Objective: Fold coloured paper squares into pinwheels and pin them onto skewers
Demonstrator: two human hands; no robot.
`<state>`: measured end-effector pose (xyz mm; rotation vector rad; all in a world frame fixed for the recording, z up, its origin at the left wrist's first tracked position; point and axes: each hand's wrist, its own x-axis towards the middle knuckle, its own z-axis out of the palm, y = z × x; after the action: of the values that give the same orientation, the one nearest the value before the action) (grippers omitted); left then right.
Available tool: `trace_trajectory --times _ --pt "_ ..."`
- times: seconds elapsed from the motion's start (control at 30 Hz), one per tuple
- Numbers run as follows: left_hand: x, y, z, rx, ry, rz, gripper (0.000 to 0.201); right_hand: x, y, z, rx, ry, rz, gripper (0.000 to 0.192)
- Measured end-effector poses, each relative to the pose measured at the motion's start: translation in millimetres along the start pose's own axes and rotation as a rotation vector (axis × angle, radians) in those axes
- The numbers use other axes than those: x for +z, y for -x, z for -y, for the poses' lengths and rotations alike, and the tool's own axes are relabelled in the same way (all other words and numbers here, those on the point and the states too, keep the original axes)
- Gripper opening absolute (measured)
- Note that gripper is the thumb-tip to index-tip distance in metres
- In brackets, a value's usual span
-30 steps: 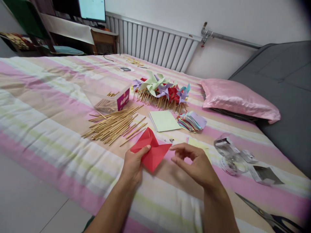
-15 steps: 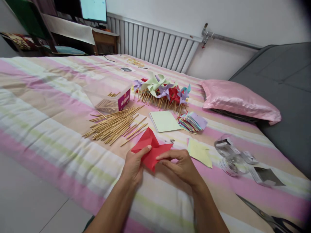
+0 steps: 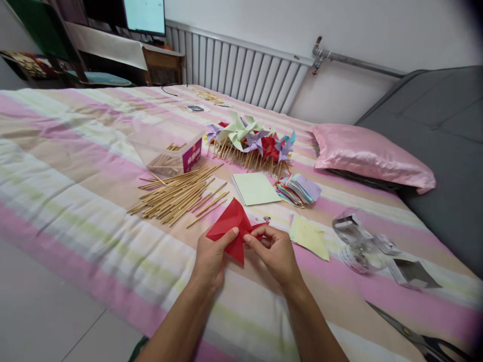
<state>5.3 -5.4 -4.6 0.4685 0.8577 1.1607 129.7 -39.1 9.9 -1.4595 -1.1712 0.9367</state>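
A red paper pinwheel (image 3: 230, 218), partly folded with pointed corners, is held between both hands above the bedspread. My left hand (image 3: 213, 251) grips its left side, thumb pressed on the paper near the middle. My right hand (image 3: 273, 251) pinches the right part close to the centre, thumb and forefinger together; one red point sticks out behind these fingers. Just beyond the hands lie tiny metal fasteners (image 3: 267, 219). To the right rests a cut yellow paper sheet (image 3: 310, 236), and farther back a pale green paper stack (image 3: 256, 189).
Wooden sticks (image 3: 181, 196) lie at left before a clear plastic box (image 3: 166, 151). Finished pinwheels (image 3: 252, 138) on sticks lie behind coloured paper pieces (image 3: 300, 190). At right are a clear round container (image 3: 360, 256), opened small boxes (image 3: 413, 274), scissors (image 3: 409, 332) and a pink pillow (image 3: 370, 153).
My right hand has moved inward and its thumb now presses near the pinwheel's centre. The red paper has turned slightly, and its right side is more folded in.
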Motion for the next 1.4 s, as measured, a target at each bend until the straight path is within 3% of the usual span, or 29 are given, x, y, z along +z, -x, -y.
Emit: trace_trajectory --times 0.3,0.57,0.8,0.97,1.07,1.17,1.3,1.4 --pt "3.7 4.2 -0.3 0.033 -0.024 0.030 0.033 0.2 -0.7 -2.7 0.131 -0.052 -0.073 0.023" --pt "2.3 2.7 3.4 0.081 -0.095 0.013 0.037 -0.8 -1.8 -4.3 0.146 -0.010 -0.078 0.026" --pt "3.5 2.3 4.2 0.090 -0.114 -0.024 0.036 -1.0 -1.2 -4.6 0.088 0.050 -0.080 0.026" --pt "3.4 0.7 4.0 0.040 0.000 -0.017 0.030 4.5 1.9 -1.4 -0.028 0.011 -0.126 0.023" --pt "2.4 -2.0 3.8 0.025 0.067 -0.033 0.028 10.3 3.0 -2.4 -0.072 -0.064 -0.217 0.053" --pt "1.9 -3.6 4.0 0.024 0.098 -0.065 0.027 15.2 2.3 -5.2 -0.049 -0.131 -0.219 0.081" --pt "2.6 -2.4 5.4 0.040 0.093 -0.076 0.029 19.1 0.9 -7.7 0.031 -0.233 -0.087 0.044" --pt "3.8 0.3 7.1 0.041 0.066 -0.055 0.032 21.3 1.0 -9.6 0.065 -0.299 -0.128 0.030"
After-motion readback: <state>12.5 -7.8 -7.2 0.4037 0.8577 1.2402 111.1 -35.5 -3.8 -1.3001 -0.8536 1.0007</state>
